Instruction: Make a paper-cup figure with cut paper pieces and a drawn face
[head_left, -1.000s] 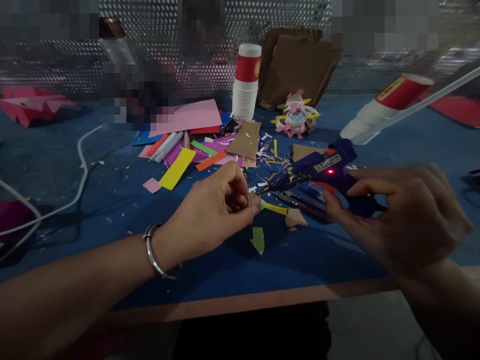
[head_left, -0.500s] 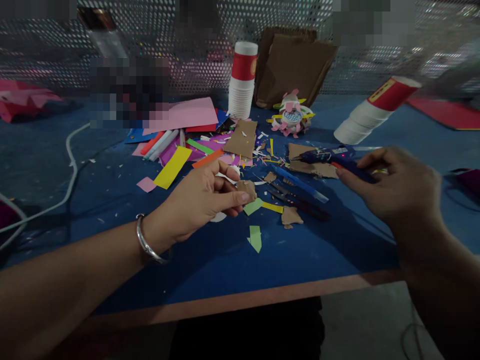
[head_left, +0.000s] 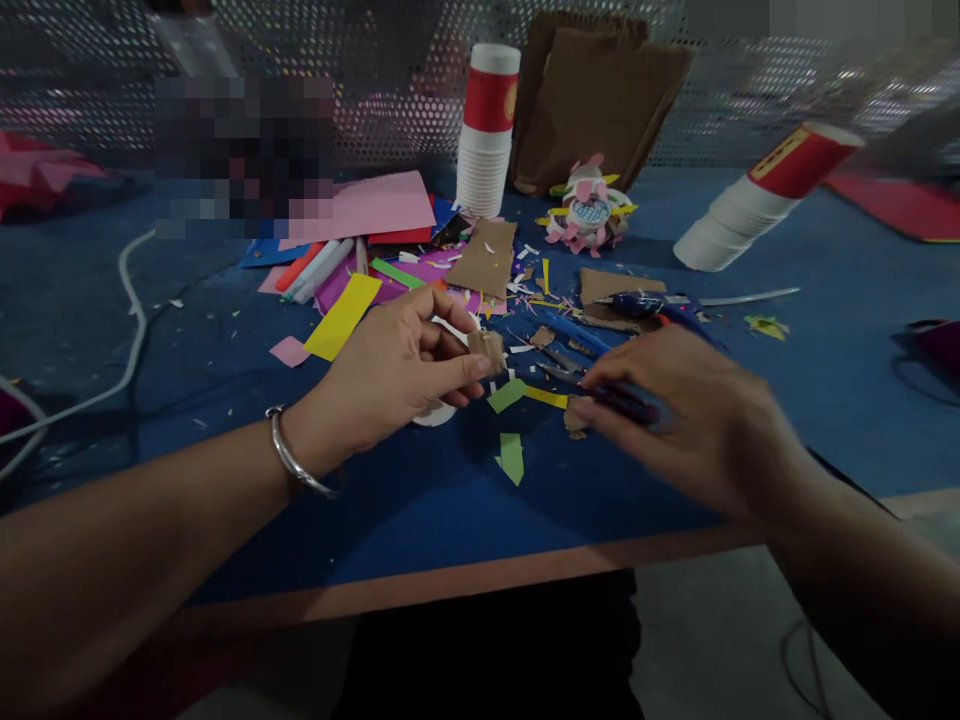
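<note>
Left fingers [head_left: 459,374] are pinching a cardboard piece [head_left: 489,352] (probably light, crushable, best held by its edges); right fingers [head_left: 616,362] are standing slightly parted beside a torn scrap [head_left: 575,424], grip unclear.

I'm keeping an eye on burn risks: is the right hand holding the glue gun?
No, the glue gun lies beyond the right hand, whose fingertips are by a dark-handled tool.
</note>
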